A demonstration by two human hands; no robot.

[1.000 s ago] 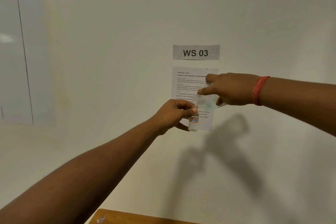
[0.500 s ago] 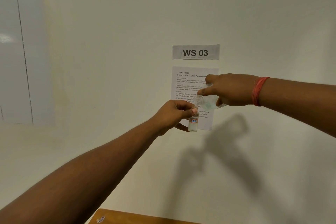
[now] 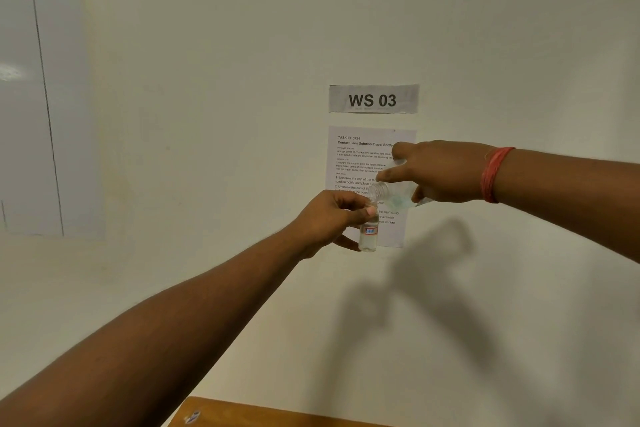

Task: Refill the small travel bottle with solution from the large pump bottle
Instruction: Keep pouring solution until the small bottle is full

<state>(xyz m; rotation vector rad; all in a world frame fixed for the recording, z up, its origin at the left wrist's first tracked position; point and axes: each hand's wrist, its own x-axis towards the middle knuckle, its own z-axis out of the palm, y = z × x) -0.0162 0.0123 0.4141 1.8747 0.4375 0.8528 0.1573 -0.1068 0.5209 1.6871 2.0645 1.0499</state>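
Pouring is underway, judging by the pose: right hand [image 3: 440, 172] grips the large bottle [image 3: 393, 194] tipped over, open neck just above the small bottle [image 3: 369, 232], which the left hand [image 3: 329, 218] pinches upright near its top. Both caps off, out of sight. Small bottle shows some clear liquid low down; fill level unclear. Left to do: finish filling, recap both.

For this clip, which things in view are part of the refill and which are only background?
Part of the job:
- small bottle, upright, held by the left hand
- large bottle, tipped with its open neck over the small one, held by the right hand

Background:
- WS 03 sign
- instruction sheet
- wooden table edge
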